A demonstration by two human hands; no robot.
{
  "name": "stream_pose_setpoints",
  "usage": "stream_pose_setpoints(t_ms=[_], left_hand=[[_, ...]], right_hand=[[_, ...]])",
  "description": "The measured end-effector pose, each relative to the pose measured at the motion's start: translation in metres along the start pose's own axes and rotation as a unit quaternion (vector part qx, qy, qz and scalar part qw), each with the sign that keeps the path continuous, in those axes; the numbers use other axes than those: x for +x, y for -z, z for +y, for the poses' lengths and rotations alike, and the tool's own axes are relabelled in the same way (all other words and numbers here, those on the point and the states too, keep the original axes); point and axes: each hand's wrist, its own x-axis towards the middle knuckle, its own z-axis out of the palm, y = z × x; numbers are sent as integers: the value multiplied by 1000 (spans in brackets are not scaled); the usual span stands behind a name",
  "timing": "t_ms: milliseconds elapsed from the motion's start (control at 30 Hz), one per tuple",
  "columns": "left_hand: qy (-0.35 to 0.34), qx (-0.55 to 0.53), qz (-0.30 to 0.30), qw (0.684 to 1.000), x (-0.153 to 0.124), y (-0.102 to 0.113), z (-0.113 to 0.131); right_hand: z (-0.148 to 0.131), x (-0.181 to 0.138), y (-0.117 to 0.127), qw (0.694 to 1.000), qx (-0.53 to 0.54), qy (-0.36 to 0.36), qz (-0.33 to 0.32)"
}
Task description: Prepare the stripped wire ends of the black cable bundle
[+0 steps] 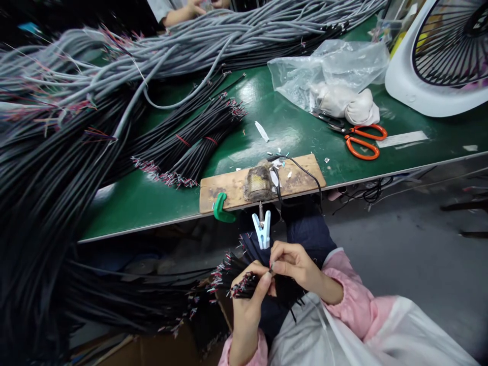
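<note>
Below the table edge my left hand (pixel 249 295) is closed round a small bundle of black cables (pixel 244 284) with stripped coloured wire ends. My right hand (pixel 293 264) pinches one wire end at the tip of that bundle, fingertip to fingertip with my left. A pale blue clothes peg (pixel 262 230) hangs just above my hands from a wooden board (pixel 301 178). The board carries a small brownish tool block (pixel 259 183) and is clamped to the green table (pixel 160 203) by a green clip (pixel 221 207).
Large heaps of black cables (pixel 49 193) and grey cables (pixel 190 46) cover the left and back. Orange-handled scissors (pixel 362 140), a plastic bag with white cloth (pixel 335 76) and a white fan (pixel 438 56) lie at the right. Another person's hand (pixel 190 10) shows at the top.
</note>
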Motion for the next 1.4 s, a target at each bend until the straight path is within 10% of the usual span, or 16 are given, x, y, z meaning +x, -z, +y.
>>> stream_pose_setpoints(t_ms=[500,833,1100,1400], left_hand=[[7,-6,78,997,-2,2,-9],[28,44,-11,999,6,14,-9],[6,-35,-53,998,8,7,8],[36,-36,10,999,5,2,16]], right_hand=[[8,1,-6,998,-32,-11,59],[-12,2,-8,954,-246,143,96],[-8,11,1,991,83,-99,-25],[-24,7,2,986,-143,89,7]])
